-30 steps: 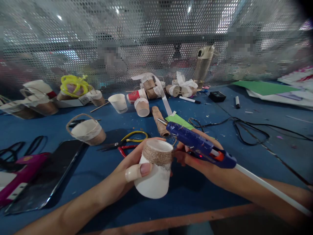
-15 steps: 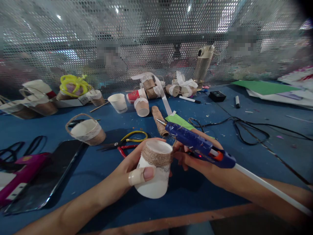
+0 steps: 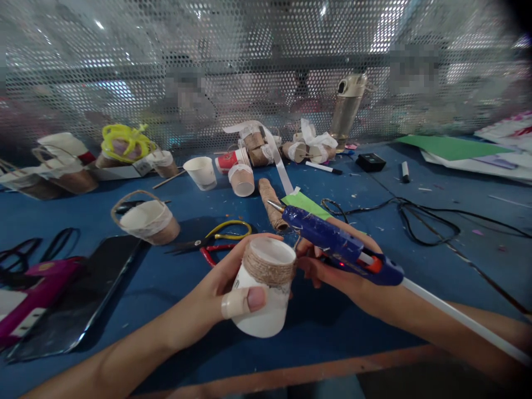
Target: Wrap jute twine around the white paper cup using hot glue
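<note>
My left hand (image 3: 214,293), with a bandage on its thumb, is closed around a white paper cup (image 3: 264,318) whose open end faces up and is slightly tilted. Brown twine (image 3: 269,270) is wound in several turns around the cup's upper part. My right hand (image 3: 332,271) grips a blue glue gun (image 3: 324,233), its metal nozzle pointing left above the cup. A long white glue stick (image 3: 453,313) sticks out of the gun's back. The right fingertips are pinched beside the cup's right edge, where a short strand of twine seems to show.
Scissors (image 3: 226,227) lie behind my left hand, near a small twine-handled cup basket (image 3: 166,230). A phone (image 3: 78,299) rests at left. A twine roll (image 3: 270,202), green paper (image 3: 305,205) and a black cable (image 3: 428,241) lie beyond. A bottle (image 3: 347,113) stands by the perforated metal screen (image 3: 257,72).
The cup and my left hand have shifted very slightly to the right. Both hands keep the same grip, and the glue gun has barely moved.
</note>
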`<state>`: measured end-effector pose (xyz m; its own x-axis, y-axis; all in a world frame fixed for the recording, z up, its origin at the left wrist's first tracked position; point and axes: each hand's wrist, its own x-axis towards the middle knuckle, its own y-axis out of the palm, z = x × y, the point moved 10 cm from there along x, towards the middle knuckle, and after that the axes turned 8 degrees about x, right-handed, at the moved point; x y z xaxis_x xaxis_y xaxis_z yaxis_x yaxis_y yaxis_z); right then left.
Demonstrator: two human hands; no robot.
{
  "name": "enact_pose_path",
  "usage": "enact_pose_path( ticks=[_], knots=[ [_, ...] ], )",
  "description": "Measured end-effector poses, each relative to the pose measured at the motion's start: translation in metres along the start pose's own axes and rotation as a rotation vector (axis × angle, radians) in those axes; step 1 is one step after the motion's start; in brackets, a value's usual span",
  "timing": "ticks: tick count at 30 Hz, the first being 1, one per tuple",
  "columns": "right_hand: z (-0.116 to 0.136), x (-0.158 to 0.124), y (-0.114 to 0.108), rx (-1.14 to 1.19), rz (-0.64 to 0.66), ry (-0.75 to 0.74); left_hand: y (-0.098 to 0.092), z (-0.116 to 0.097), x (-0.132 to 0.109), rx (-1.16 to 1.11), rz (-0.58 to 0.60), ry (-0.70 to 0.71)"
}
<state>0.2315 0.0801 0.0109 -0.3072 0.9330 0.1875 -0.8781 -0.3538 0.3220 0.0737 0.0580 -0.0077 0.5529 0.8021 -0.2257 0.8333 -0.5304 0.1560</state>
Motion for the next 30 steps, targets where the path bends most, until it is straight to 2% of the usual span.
enact_pose_path(
  ticks=[7, 25, 30],
  knots=[
    [0.0024, 0.0003, -0.0002, -0.008, 0.002, -0.006, 0.0008, -0.0046, 0.0, 0.026, -0.002, -0.006],
    [0.0011, 0.0011, 0.001, 0.015, -0.007, -0.003, -0.0028, 0.0001, -0.0002, 0.033, -0.016, -0.006],
    [0.0011, 0.0015, -0.0002, 0.005, -0.01, -0.002, -0.0007, 0.0008, 0.0005, 0.048, 0.042, 0.012]
  ],
)
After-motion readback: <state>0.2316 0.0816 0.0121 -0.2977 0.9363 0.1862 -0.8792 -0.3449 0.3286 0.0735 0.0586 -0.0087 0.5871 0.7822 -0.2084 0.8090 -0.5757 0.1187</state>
